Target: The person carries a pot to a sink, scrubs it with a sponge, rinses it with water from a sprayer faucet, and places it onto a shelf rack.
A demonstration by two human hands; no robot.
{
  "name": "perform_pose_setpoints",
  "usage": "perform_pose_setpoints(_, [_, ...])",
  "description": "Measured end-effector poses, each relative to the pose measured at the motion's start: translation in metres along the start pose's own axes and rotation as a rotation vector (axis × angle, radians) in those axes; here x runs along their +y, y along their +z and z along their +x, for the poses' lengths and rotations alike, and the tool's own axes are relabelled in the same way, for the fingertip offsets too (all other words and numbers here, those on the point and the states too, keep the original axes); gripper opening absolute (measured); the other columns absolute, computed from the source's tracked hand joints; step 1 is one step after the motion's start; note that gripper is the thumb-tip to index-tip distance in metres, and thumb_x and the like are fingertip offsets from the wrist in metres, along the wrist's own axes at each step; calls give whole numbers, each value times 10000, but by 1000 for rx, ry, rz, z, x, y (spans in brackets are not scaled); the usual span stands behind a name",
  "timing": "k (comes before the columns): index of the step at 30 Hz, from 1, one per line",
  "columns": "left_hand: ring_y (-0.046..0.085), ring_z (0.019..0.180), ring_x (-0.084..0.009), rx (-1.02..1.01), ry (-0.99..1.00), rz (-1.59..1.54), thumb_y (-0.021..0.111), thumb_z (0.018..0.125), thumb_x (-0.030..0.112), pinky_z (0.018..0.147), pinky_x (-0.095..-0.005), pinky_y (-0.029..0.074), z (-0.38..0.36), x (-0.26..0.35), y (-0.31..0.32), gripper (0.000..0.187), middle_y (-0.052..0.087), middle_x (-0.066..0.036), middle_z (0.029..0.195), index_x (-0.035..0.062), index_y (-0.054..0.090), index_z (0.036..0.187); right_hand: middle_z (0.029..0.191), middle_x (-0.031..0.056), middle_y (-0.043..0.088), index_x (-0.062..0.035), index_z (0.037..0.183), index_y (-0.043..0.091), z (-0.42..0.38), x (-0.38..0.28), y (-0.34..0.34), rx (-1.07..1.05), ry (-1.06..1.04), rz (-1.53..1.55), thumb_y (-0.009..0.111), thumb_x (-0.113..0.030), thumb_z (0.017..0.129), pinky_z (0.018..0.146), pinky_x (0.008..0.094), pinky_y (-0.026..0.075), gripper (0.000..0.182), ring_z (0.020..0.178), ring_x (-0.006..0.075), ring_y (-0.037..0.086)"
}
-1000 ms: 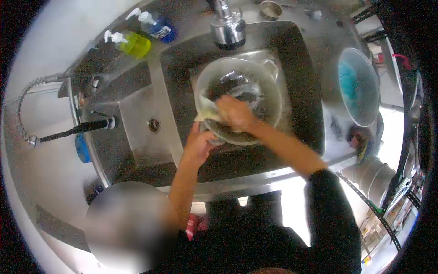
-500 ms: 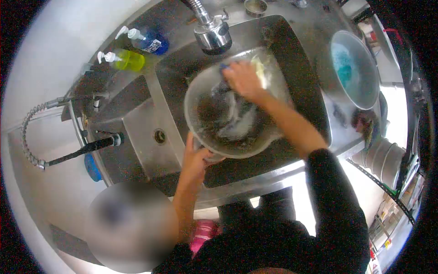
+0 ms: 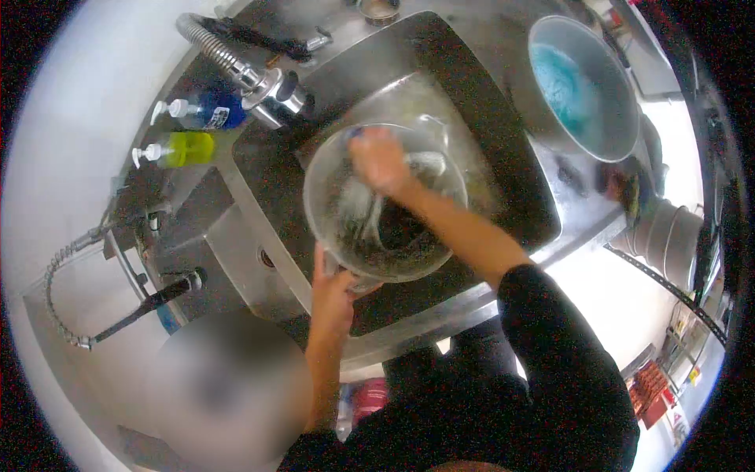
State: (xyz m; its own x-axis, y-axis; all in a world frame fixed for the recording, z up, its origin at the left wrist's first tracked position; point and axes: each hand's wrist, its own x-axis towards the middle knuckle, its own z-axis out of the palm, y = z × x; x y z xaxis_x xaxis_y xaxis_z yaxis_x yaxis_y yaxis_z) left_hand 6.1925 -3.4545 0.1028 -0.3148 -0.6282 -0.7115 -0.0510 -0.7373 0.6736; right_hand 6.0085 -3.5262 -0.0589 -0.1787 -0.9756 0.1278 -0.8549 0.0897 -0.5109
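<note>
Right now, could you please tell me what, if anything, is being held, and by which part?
The left hand holds the pot at its near side, below the rim. Something blue shows at the right hand, too blurred to name.

Right hand [image 3: 379,161] — from near rim to far side of pot [image 3: 321,200]; yellowish piece — now hidden.

The left hand [image 3: 333,297] gripped the pot [image 3: 318,212] at centre; the bottles [image 3: 189,148] [image 3: 223,112] stood at upper left of the frame.
</note>
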Motion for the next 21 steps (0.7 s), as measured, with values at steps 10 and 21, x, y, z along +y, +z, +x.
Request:
perform_pose_setpoints(10, [599,967,-307,52,-34,-102,514,659,-3,753,-483,562,28,-14,-5,718,524,-135,1154,129,302,1332,1028,189,574,-119,1070,578,-108,-51,5,-536,112,483,574,-209,782,809,466,427,302,919,381,532])
perform_pose_setpoints(21, [574,970,-269,-159,-284,-253,647,786,207,821,-434,533,42,16,-30,577,551,-111,1060,40,388,1273,1171,175,562,-89,1169,568,-76,-34,-124,-877,-295,282,645,-172,731,838,434,484,452,961,363,597])
